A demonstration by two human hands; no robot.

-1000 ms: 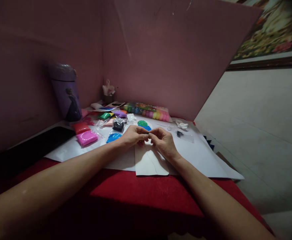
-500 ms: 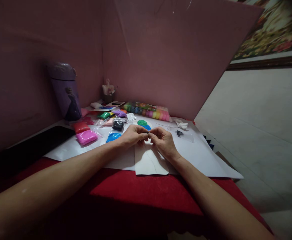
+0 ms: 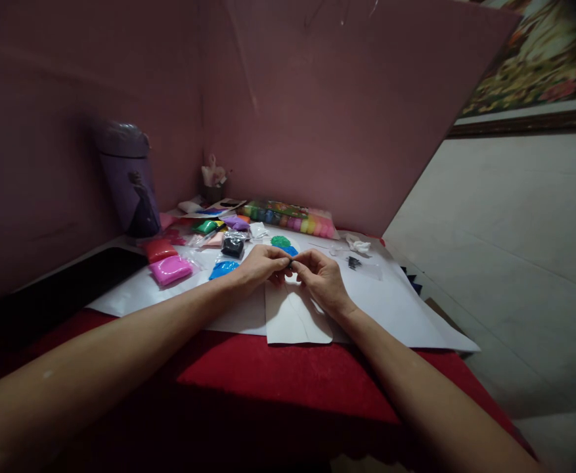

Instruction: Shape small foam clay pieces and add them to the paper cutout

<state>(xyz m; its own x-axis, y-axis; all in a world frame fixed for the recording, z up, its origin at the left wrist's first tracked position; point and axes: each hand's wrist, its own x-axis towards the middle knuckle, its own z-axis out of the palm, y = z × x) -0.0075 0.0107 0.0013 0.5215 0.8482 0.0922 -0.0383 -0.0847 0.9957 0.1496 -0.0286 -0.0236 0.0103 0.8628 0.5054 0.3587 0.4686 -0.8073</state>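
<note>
Fingertips of my left hand (image 3: 262,268) and my right hand (image 3: 325,278) meet in a pinch over the white card (image 3: 297,322). Between them is a tiny piece of black clay (image 3: 291,265), mostly covered by the fingers. Just beyond, green clay (image 3: 280,241) and blue clay (image 3: 292,251) are spread on the card's upper part, partly hidden by my hands. A faint curved line runs down the card's lower part. To the right, black clay bits (image 3: 353,263) lie on a clear plastic sheet (image 3: 374,270).
Left of my hands lie bagged clays: black (image 3: 232,247), blue (image 3: 223,269), pink (image 3: 170,270) and red (image 3: 159,251). A multicoloured clay pack (image 3: 292,220) lies at the back. A purple tumbler (image 3: 132,190) stands left, behind a dark flat slab (image 3: 85,279). Crumpled tissue (image 3: 357,244) sits right.
My left fingertips have shifted slightly, and more of the black clay shows between the two pinches. Everything else stays where it was.
</note>
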